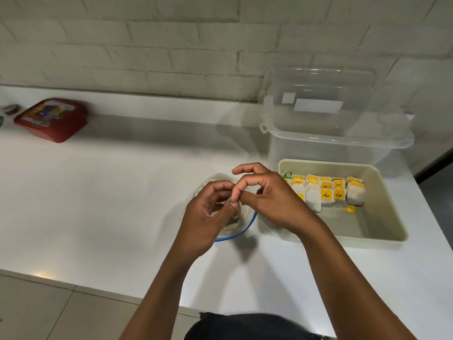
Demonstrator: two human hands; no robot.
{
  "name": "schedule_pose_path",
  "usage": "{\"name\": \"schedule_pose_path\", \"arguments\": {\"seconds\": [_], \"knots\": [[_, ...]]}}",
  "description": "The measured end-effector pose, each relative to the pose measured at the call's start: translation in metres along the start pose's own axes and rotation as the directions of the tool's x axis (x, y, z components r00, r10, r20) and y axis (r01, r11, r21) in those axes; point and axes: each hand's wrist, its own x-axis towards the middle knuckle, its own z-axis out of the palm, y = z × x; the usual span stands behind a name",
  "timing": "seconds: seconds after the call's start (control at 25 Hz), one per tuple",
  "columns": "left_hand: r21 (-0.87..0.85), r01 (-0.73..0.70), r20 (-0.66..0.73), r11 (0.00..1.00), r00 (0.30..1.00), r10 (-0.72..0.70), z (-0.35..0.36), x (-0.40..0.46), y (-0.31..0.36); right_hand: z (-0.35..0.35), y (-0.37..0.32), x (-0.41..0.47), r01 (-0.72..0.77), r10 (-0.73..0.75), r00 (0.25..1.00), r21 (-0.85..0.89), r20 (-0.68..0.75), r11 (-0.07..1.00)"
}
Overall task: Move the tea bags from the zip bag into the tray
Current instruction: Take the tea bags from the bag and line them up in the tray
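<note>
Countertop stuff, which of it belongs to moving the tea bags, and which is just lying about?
Job:
zip bag
tea bags
tray
left hand
right hand

Lying about:
red box
clear lidded container

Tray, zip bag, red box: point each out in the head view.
tray (382, 192): head view, bare inner right wall.
zip bag (245, 230): head view, blue zip edge below the hands.
red box (51, 119): head view, middle of its lid.
</note>
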Motion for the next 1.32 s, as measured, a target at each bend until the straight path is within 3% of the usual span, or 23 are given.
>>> {"name": "schedule_pose_path", "arguments": {"seconds": [0.16, 0.24, 0.28, 0.36, 0.48, 0.72, 0.88, 1.0, 1.2, 1.32], "knots": [[0.023, 0.045, -0.04, 0.999, 0.998, -0.044, -0.001, 0.002, -0.001, 0.002, 0.007, -0.004, -0.023, 0.031, 0.998, 0.167, -0.049, 0.986], [0.068, 0.073, -0.08, 0.995, 0.995, -0.067, -0.003, 0.001, -0.004, -0.003, 0.015, -0.009, -0.106, 0.134, 0.985, 0.23, -0.11, 0.967], [0.088, 0.083, -0.099, 0.993, 0.992, -0.074, -0.005, 0.0, -0.006, -0.004, 0.019, -0.01, -0.167, 0.187, 0.977, 0.176, -0.104, 0.97], [0.108, 0.097, -0.137, 0.989, 0.987, -0.082, -0.009, -0.003, -0.01, 0.001, 0.026, -0.01, -0.232, 0.236, 0.972, -0.153, 0.008, 0.96], [0.145, 0.1, -0.183, 0.984, 0.98, -0.073, -0.01, -0.009, -0.017, 0.027, 0.037, -0.002, -0.092, 0.197, 0.975, -0.619, 0.103, 0.78], [0.348, 0.135, -0.125, 0.928, 0.987, -0.097, -0.017, -0.02, -0.026, 0.068, 0.046, 0.01, -0.086, 0.229, 0.972, -0.819, 0.057, 0.568], [0.338, 0.152, -0.129, 0.929, 0.985, -0.115, -0.016, -0.024, -0.028, 0.076, 0.055, 0.013, -0.119, 0.208, 0.978, -0.773, 0.018, 0.624], [0.364, 0.148, -0.157, 0.92, 0.983, -0.096, -0.015, -0.025, -0.028, 0.068, 0.06, 0.007, -0.166, 0.208, 0.978, -0.652, -0.013, 0.74], [0.358, 0.186, -0.283, 0.915, 0.955, -0.083, -0.019, -0.03, -0.022, 0.049, 0.054, -0.003, -0.234, 0.218, 0.972, -0.329, -0.087, 0.915], [0.352, 0.2, -0.323, 0.914, 0.943, -0.082, -0.021, -0.035, -0.02, 0.034, 0.043, -0.008, -0.285, 0.285, 0.957, 0.006, -0.046, 0.958]]}}
